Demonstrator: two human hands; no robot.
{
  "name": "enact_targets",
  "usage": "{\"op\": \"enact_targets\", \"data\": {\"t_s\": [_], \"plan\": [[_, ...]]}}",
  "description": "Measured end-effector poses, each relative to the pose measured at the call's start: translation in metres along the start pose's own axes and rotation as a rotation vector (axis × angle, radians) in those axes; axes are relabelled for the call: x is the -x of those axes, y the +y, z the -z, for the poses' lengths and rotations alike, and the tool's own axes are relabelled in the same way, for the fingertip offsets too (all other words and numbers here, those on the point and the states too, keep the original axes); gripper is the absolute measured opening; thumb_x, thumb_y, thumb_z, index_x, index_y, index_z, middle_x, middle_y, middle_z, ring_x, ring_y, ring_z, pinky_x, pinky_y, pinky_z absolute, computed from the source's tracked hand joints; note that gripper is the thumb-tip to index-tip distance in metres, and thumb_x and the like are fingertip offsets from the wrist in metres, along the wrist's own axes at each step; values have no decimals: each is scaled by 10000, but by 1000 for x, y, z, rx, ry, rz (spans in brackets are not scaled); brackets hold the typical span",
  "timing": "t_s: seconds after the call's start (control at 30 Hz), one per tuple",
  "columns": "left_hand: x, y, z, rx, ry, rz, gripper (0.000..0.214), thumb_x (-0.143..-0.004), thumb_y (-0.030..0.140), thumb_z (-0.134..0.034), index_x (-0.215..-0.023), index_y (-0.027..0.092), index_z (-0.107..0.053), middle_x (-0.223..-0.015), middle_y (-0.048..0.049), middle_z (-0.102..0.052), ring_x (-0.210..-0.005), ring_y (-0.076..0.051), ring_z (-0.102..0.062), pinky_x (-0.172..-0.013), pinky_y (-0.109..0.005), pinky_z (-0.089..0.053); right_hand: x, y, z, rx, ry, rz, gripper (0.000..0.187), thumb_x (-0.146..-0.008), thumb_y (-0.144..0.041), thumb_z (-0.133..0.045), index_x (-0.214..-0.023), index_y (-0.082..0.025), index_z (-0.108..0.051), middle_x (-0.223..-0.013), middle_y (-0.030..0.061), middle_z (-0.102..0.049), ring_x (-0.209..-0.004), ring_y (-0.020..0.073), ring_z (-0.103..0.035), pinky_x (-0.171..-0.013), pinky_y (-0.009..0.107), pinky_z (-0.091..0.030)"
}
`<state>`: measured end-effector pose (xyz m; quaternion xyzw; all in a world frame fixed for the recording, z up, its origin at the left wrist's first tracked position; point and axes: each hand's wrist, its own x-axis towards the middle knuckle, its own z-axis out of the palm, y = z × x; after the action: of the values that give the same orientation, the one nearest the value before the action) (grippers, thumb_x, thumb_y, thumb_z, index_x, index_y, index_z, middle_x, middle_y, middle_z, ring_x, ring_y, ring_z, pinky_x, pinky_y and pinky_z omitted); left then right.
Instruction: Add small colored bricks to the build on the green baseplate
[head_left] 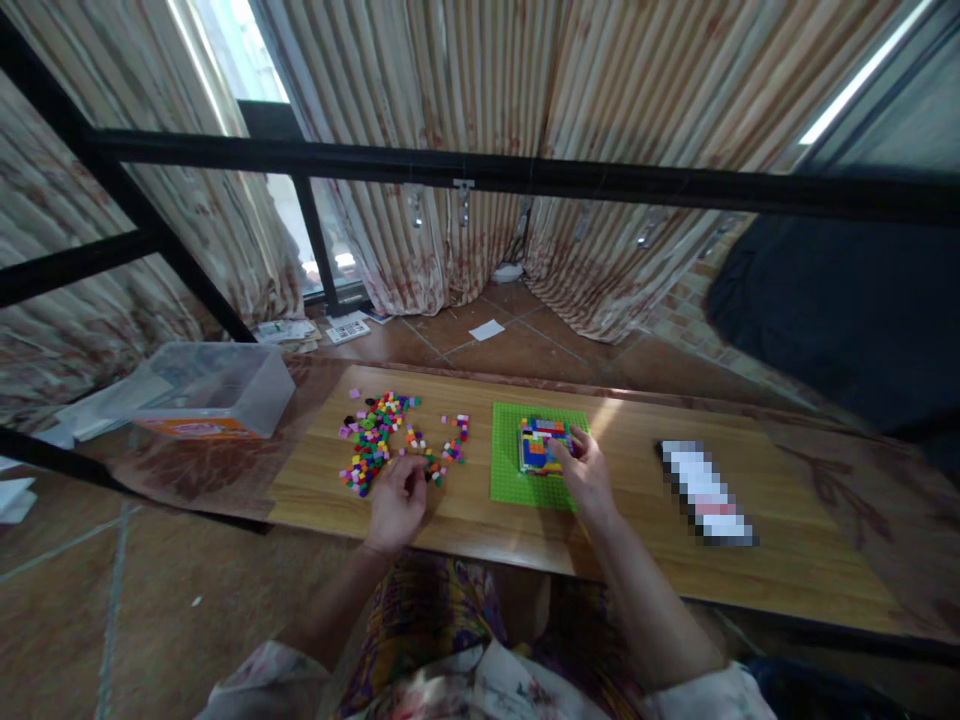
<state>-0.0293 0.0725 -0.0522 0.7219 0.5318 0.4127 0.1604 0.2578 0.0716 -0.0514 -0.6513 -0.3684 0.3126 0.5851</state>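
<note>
A green baseplate (506, 470) lies on the wooden board, bearing a low rectangular build of coloured bricks (536, 448) in blue, red, white, orange and yellow. My right hand (586, 468) rests at the build's right side, its thumb and fingers closed round that edge. Further left, my left hand (399, 500) is at the near edge of a spread of loose small bricks (371, 435). Its thumb and fingertips are curled together; whatever may be between them is too small to make out. A few bricks lie just beside its fingertips.
A clear plastic bin (259, 395) with an orange label stands left of the wooden board (465, 525). To the right lies a blurred-out, phone-shaped object (705, 492). A black metal rail (495, 170) crosses in front of the curtains (480, 90). Papers (487, 329) lie on the tiled floor.
</note>
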Motion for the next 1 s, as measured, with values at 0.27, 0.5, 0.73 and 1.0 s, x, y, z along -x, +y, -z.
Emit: {"op": "enact_targets", "data": {"t_s": [0.27,0.5,0.73,1.0], "plan": [[3,2,0,61,72,64,177,-851,147,-456,-896,191,-622,-858,-41,-648,-821,-172,-614,-763,-301,-497,32,-29,8,70,286,129,418,-771,-463,-632,-1056,-158,-660,-964,94,-702,-855,204,-653,-781,347,-498],[8,-4,-1,126,106,79,222,-880,143,-424,-956,192,-626,-874,-41,-640,-833,-164,-614,-789,-302,-496,94,-24,-41,253,-228,313,240,-854,-383,-544,-929,-214,-698,-925,61,-712,-821,189,-658,-752,321,-508],[13,-2,-1,234,198,162,264,-951,241,-368,-1066,197,-601,-936,-58,-648,-851,-167,-620,-775,-296,-505,99,-23,-84,405,-444,478,246,-910,-262,-448,-965,-219,-683,-954,65,-690,-886,191,-632,-812,327,-485],[10,1,-1,268,247,187,255,-953,273,-380,-1039,195,-607,-968,-80,-656,-900,-191,-625,-802,-322,-510,73,-35,-134,691,-619,712,295,-887,-159,-448,-1011,-256,-697,-949,68,-628,-930,217,-543,-834,340,-437]]}}
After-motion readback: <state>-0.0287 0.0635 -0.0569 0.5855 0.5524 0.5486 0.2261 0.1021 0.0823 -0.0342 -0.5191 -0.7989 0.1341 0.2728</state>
